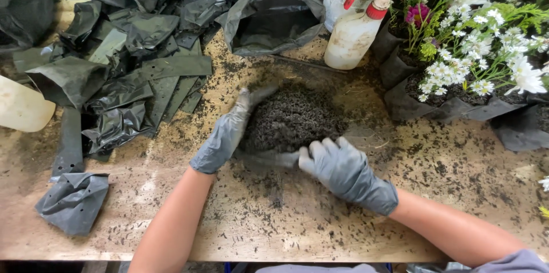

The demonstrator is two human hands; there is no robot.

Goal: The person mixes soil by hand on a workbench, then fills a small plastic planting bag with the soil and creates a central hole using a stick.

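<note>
My left hand, in a grey glove, is spread flat with fingers together, its palm pressed against the left flank of the soil heap; it grasps nothing, only cups the loose dark soil. My right hand, also gloved, is curled at the near edge of the heap, fingers bent over what looks like the lip of a small black bag lying flat under the soil, though I cannot tell whether it pinches that lip or merely rests on it. I judge the step in hand to be gathering soil into the bag, barely begun; the next move would call for holding the mouth wide while the left palm sweeps soil in. The heap sits mid-table on the wooden bench, with a pile of empty black bags to the left, an open bag and a spray bottle beyond, and potted flowers to the right.
</note>
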